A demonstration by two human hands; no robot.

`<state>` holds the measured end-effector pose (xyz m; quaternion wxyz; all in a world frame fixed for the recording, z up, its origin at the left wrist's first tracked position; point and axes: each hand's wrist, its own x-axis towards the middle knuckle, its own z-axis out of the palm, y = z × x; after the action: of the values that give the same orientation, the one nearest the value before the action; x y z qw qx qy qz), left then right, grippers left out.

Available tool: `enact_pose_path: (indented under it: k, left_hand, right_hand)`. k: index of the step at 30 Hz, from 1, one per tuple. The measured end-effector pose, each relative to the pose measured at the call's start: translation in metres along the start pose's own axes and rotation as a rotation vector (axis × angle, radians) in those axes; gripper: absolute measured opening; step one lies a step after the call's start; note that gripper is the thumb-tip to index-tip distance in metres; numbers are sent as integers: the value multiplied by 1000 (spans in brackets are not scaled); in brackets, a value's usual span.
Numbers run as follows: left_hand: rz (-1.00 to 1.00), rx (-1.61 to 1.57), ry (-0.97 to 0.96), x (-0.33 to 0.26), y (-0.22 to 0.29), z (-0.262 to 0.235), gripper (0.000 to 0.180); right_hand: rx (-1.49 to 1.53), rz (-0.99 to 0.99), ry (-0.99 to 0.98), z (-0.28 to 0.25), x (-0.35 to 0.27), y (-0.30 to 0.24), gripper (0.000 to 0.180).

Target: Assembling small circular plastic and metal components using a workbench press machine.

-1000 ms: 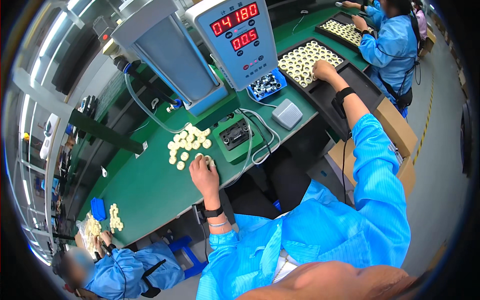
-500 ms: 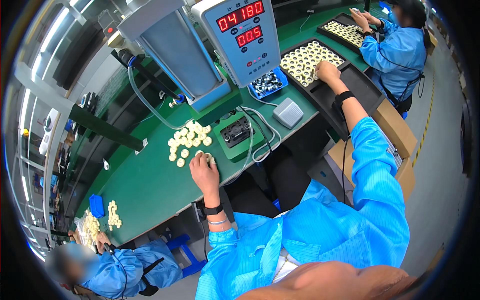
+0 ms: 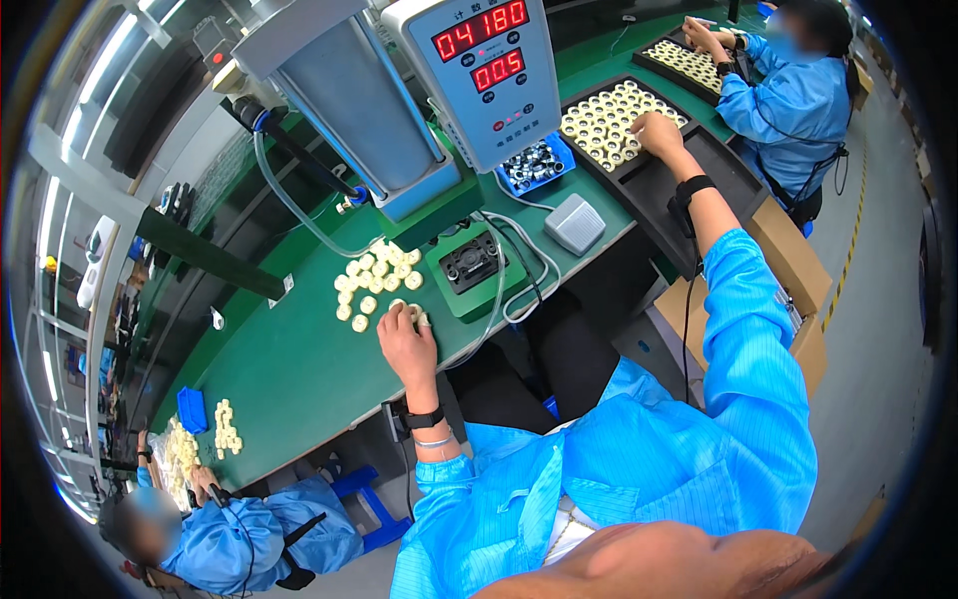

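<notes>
My left hand (image 3: 406,340) rests on the green bench (image 3: 299,379), fingers curled around a cream ring-shaped part at the near edge of a loose pile of cream rings (image 3: 374,280). My right hand (image 3: 659,133) reaches far right onto a black tray (image 3: 649,180) filled with rows of cream rings (image 3: 604,120), fingers down on them. Between my hands sits a green fixture with a black block (image 3: 471,268) under a grey press with a red-digit counter box (image 3: 489,75). Both wrists wear black straps.
A grey foot-pedal-like box (image 3: 575,223) and a blue bin of metal parts (image 3: 534,165) lie beside the fixture. One co-worker in blue (image 3: 788,90) works at a tray at top right, another (image 3: 210,529) at bottom left. A cardboard box (image 3: 788,270) stands at my right.
My left hand has shifted slightly toward the pile of rings. My right hand stays on the tray of rings.
</notes>
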<state>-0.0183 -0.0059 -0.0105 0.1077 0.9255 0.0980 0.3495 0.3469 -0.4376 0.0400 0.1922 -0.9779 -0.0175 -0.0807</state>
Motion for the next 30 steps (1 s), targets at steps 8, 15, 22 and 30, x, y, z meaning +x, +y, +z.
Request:
enact_pose_path:
  k: [8, 15, 22, 30]
  left_hand:
    - [-24, 26, 17, 1, 2, 0, 32]
    - [-11, 43, 10, 3, 8, -4, 25]
    - [29, 37, -24, 1, 8, -5, 22]
    - [-51, -379, -2, 22, 21, -4, 18]
  right_hand:
    - [140, -201, -13, 11, -3, -2, 31]
    - [359, -86, -53, -2, -6, 10, 30]
    - [765, -212, 117, -65, -47, -34, 29]
    - [1030, -430, -98, -70, -165, -113, 27]
